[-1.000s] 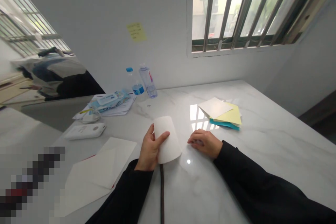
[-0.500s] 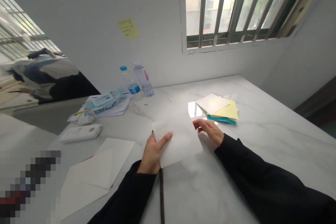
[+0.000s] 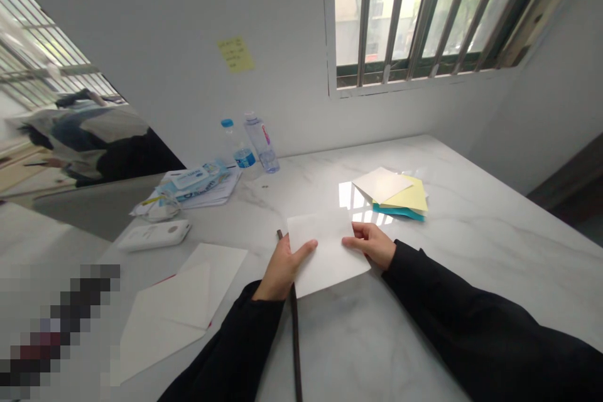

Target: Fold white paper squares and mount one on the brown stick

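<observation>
One white sheet (image 3: pixel 328 257) is grasped at both sides by fingers of left hand (image 3: pixel 281 265) and right hand (image 3: pixel 375 245), presumably for flatness; papers (image 3: pixel 409 193) are stacked beyond its right edge.

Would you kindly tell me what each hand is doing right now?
Left hand: closed, gripping the left side of the white sheet, thumb on top.
Right hand: closed, gripping the same sheet's right side.

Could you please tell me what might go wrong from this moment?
The white paper might crease, since the left hand and right hand both grip it. The dark strip, partly hidden by the left hand, might get dragged along. The right hand could perhaps brush the overlapping loose sheets beyond it.
</observation>
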Action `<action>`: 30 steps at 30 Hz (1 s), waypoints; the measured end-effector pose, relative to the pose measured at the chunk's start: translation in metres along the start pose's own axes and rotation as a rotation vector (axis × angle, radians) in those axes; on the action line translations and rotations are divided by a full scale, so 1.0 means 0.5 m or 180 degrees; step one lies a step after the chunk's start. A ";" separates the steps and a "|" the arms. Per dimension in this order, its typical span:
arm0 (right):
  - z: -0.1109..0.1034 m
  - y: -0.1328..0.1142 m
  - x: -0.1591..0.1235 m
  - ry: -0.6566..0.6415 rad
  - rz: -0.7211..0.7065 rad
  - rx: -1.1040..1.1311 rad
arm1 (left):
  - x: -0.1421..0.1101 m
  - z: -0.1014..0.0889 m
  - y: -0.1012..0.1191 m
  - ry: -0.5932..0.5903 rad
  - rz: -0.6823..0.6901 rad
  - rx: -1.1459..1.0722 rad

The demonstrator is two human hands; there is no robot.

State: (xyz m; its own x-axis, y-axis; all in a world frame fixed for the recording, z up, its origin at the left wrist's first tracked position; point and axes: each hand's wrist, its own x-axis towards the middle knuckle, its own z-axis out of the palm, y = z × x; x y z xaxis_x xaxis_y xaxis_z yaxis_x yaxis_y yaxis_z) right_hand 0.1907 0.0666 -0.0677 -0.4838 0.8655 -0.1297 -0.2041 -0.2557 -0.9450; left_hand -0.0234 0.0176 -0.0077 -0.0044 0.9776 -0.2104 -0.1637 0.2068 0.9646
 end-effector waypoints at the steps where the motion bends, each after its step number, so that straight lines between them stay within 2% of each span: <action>1: 0.003 0.000 0.000 0.0090 -0.0033 0.0064 | 0.001 0.000 -0.001 -0.0042 0.0000 -0.0052; 6: 0.009 -0.003 0.002 0.0722 -0.0191 0.0390 | 0.008 -0.004 0.004 -0.0046 -0.0068 -0.0627; 9: 0.009 -0.009 0.002 0.1024 -0.0058 0.0500 | 0.004 -0.004 0.016 -0.0240 -0.0288 -0.1250; 12: 0.011 -0.013 0.002 0.1147 0.0112 0.0538 | -0.003 0.001 0.019 -0.0466 -0.0444 -0.1812; 15: 0.016 -0.015 0.001 0.1103 0.0166 0.0614 | -0.007 0.010 0.007 -0.0618 -0.0348 -0.1850; 19: 0.021 -0.014 -0.003 0.0875 0.0073 0.0483 | -0.005 0.017 -0.006 -0.0508 -0.0269 -0.1821; 22: 0.024 -0.013 -0.007 0.0588 0.0094 0.0340 | -0.004 0.018 -0.002 -0.0529 -0.0375 -0.1908; 25: 0.028 -0.012 -0.010 0.0315 0.0141 0.0335 | -0.007 0.023 0.006 -0.0708 -0.0443 -0.1896; 30: 0.033 -0.009 -0.009 0.0252 0.0113 0.0348 | -0.011 0.033 0.010 -0.0856 -0.0329 -0.1854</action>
State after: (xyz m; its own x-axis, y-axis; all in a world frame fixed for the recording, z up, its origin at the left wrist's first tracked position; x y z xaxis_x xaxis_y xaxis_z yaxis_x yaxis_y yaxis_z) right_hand 0.1795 0.0565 -0.0580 -0.4247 0.8853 -0.1897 -0.2817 -0.3284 -0.9016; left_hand -0.0077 0.0137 0.0008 0.2748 0.9450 -0.1774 -0.6586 0.3194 0.6813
